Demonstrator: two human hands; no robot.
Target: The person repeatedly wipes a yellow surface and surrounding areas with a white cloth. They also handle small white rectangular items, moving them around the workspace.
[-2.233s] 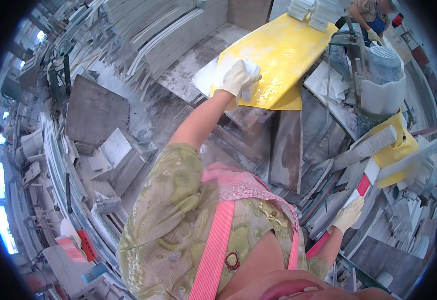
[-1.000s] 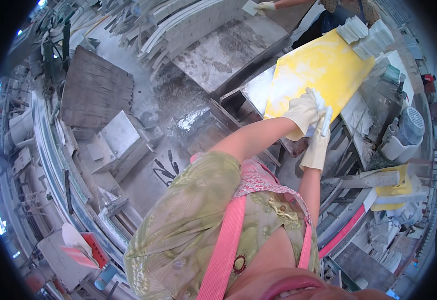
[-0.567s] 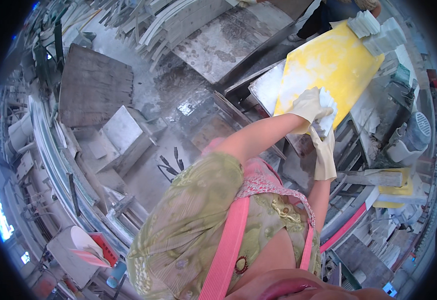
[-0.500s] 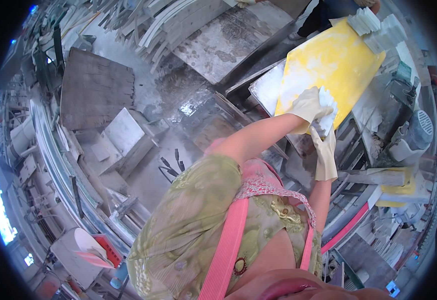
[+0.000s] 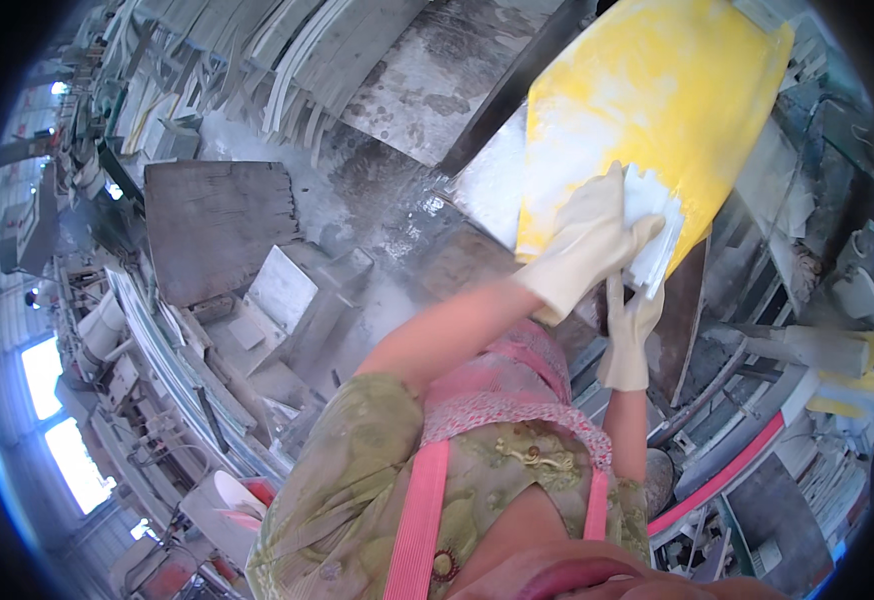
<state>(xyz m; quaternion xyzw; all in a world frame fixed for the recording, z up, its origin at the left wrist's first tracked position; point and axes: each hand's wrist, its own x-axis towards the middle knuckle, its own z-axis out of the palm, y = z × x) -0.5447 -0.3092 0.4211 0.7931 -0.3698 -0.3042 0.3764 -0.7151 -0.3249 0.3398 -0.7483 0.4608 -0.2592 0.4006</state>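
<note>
Both my hands wear cream rubber gloves. A small stack of thin white strips (image 5: 652,215) rests at the near edge of a yellow sheet (image 5: 657,90) dusted with white powder. My left hand (image 5: 592,235) grips the stack from its left side, with the thumb across the near part and fingers stretched along the edge. Beneath the near end of the strips, my right hand (image 5: 632,325) is closed around them, its fingers partly hidden by the stack and the left glove. A pale white board (image 5: 492,185) shows under the left side of the yellow sheet.
A stained grey table (image 5: 427,80) stands beyond, beside piled long pale strips (image 5: 297,70). Left of me are a dark wooden board (image 5: 217,230) and a box-like stand (image 5: 282,290). A white plastic container (image 5: 862,290) is at the right, above a pink-edged curved strip (image 5: 722,475).
My view has shifted, bringing the yellow sheet and hands closer. My left hand has moved from lying over the strips to their left side. The pale stacks on the sheet's far corner have left view.
</note>
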